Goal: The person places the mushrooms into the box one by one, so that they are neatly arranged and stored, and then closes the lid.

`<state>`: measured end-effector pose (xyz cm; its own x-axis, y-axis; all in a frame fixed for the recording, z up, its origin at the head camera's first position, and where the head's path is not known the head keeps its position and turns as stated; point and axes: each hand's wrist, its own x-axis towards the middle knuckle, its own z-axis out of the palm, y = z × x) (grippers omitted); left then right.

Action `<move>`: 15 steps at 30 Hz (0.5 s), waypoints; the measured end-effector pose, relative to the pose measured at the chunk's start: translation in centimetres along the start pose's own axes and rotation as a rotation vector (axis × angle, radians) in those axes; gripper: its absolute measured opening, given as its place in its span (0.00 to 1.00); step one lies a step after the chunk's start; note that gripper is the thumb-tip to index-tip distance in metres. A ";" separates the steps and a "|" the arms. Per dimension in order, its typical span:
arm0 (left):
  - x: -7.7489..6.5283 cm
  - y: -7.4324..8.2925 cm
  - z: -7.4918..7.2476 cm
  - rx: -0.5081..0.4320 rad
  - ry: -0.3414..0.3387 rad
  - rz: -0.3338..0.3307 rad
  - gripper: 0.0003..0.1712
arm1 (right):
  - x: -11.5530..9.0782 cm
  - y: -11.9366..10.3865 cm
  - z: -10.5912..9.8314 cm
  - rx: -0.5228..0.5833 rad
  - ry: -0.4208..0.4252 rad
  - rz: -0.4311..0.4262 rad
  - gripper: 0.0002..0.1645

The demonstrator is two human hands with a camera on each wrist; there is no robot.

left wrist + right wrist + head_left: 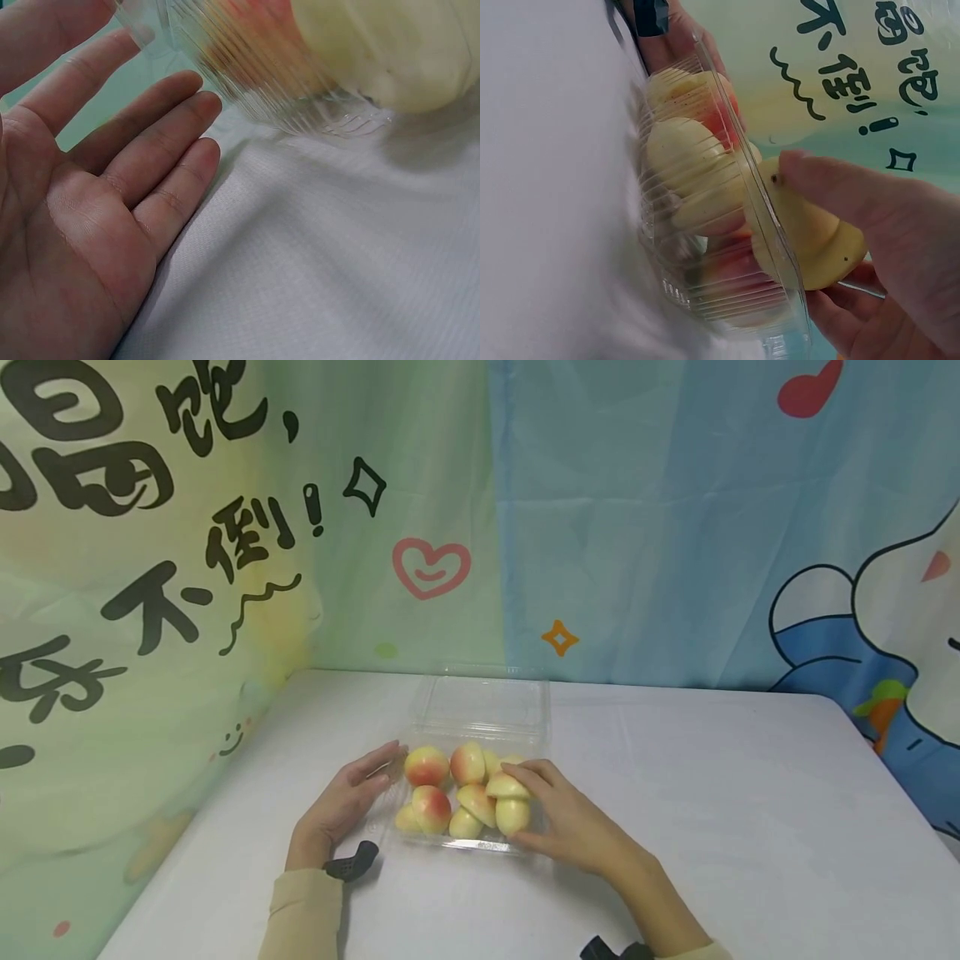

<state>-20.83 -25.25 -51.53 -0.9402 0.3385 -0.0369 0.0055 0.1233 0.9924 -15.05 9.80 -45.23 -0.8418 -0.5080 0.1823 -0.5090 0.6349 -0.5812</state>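
Observation:
A clear plastic clamshell box (480,845) stands on the table with its lid (483,706) folded back. Inside lie several mushroom-shaped pieces, yellow with red blush on some caps, such as this toy mushroom (430,767). My right hand (573,818) pinches a yellow toy mushroom (513,814) between thumb and fingers at the box's near right corner. In the right wrist view, that mushroom (810,232) sits partly above the box rim. My left hand (348,802) rests at the box's left side, its fingers extended; fingertips (135,37) touch or nearly touch the clear wall.
A white cloth covers the table (712,793). Behind it hangs a printed curtain (600,527) with lettering, hearts and a cartoon figure. Black wrist straps or mounts (352,862) are on both wrists.

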 end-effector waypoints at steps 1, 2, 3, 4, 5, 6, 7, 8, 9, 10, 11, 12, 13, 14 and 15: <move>0.0 0.0 0.0 -0.001 0.001 0.003 0.32 | 0.0 0.0 -0.1 0.001 -0.006 0.001 0.47; 0.0 0.0 0.0 -0.001 0.001 0.004 0.32 | 0.0 0.0 -0.2 0.005 -0.013 0.001 0.47; 0.0 0.0 0.0 0.005 0.001 0.005 0.32 | 0.0 0.0 -0.3 0.011 -0.019 -0.002 0.46; 0.0 0.0 0.0 0.007 0.001 0.004 0.32 | -0.1 0.1 -0.4 0.017 -0.024 -0.005 0.45; 0.0 0.0 0.0 0.010 0.000 0.004 0.31 | -0.1 0.1 -0.5 0.023 -0.029 -0.008 0.45; 0.0 0.0 0.0 0.011 -0.001 0.002 0.31 | -0.2 0.1 -0.6 0.030 -0.035 -0.010 0.44; 0.0 0.0 0.0 0.010 -0.001 0.002 0.31 | -0.2 0.1 -0.7 0.036 -0.041 -0.010 0.43; 0.0 0.0 0.0 0.012 -0.002 0.001 0.31 | -0.3 0.1 -0.7 0.038 -0.047 -0.010 0.42; 0.0 0.0 0.0 0.007 -0.002 -0.001 0.32 | -0.3 0.1 -0.8 0.042 -0.053 -0.009 0.42; 0.0 0.0 0.0 -0.001 -0.003 -0.001 0.32 | -0.3 0.1 -0.9 0.037 -0.055 -0.009 0.42; 0.0 0.0 0.0 -0.003 -0.004 -0.002 0.32 | -0.3 0.0 -0.9 0.033 -0.057 -0.005 0.42; 0.0 0.0 0.0 -0.004 -0.003 -0.003 0.32 | -0.3 0.0 -0.9 0.028 -0.057 -0.002 0.42; 0.0 0.0 0.0 -0.006 -0.003 -0.002 0.32 | -0.3 0.0 -0.9 0.027 -0.052 -0.002 0.43; 0.0 0.0 0.0 -0.009 -0.002 -0.003 0.32 | -0.3 0.0 -0.9 0.027 -0.046 -0.001 0.43; 0.0 0.0 0.0 -0.015 -0.002 -0.004 0.32 | -0.2 0.0 -0.9 0.028 -0.037 -0.003 0.43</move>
<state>-20.84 -25.24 -51.55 -0.9397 0.3395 -0.0412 -0.0034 0.1111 0.9938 -15.02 10.44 -44.62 -0.8326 -0.5317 0.1550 -0.5063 0.6172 -0.6023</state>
